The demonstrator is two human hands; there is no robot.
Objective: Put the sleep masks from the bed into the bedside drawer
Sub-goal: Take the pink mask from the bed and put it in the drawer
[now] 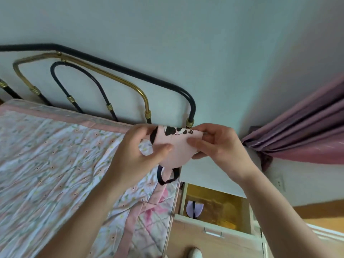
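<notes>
A pink sleep mask (176,146) with a black panda print and a dangling black strap is held up in the air over the bed's right edge. My left hand (137,155) pinches its left side and my right hand (216,144) pinches its right side. Below, the bedside drawer (216,233) stands pulled open with a yellowish inside. A lilac sleep mask (194,208) with a black strap lies in its left part.
The bed (55,164) with a floral quilt fills the left. Its metal headboard (111,86) of black and brass tubes stands against the wall. A purple curtain (307,131) hangs at the right. A wall socket (280,183) sits beside the drawer.
</notes>
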